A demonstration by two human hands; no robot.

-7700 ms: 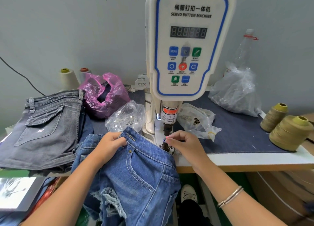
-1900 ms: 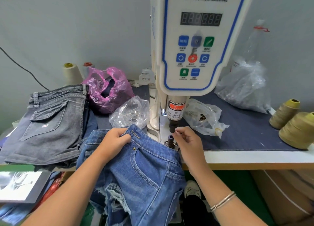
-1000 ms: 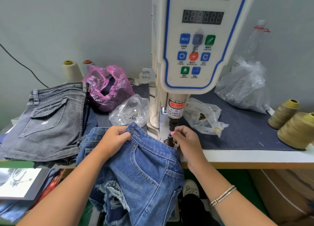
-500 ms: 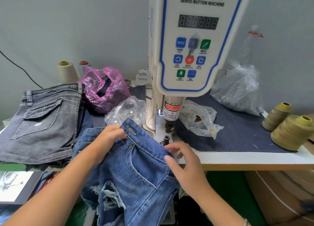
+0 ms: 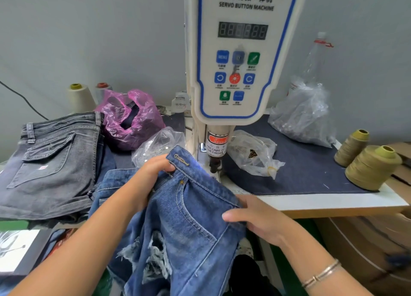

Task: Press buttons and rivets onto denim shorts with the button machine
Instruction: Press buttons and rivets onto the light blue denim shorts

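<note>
Blue denim shorts [image 5: 189, 217] with a frayed hem lie across the table's front edge, below the white servo button machine [image 5: 240, 57]. Its dark punch [image 5: 214, 162] hangs just above the waistband, and the denim covers the lower die. My left hand [image 5: 153, 173] grips the waistband beside the buttonhole [image 5: 181, 159]. A small rivet [image 5: 182, 182] sits at the pocket corner. On the shorts' right edge, my right hand [image 5: 255, 217] holds the fabric by the pocket, fingers curled around it.
Grey denim shorts [image 5: 51, 162] are stacked at the left. A pink bag [image 5: 131, 122] and clear bags of hardware [image 5: 160, 144] [image 5: 253, 155] [image 5: 304, 115] flank the machine. Olive thread cones [image 5: 371, 166] stand at the right, pale cones [image 5: 81, 97] at the back left. A dark cloth mat [image 5: 311, 169] covers the table.
My right hand left the die under the punch, came down and took hold of the shorts' right edge. The denim now covers the die. My left hand keeps its grip.
</note>
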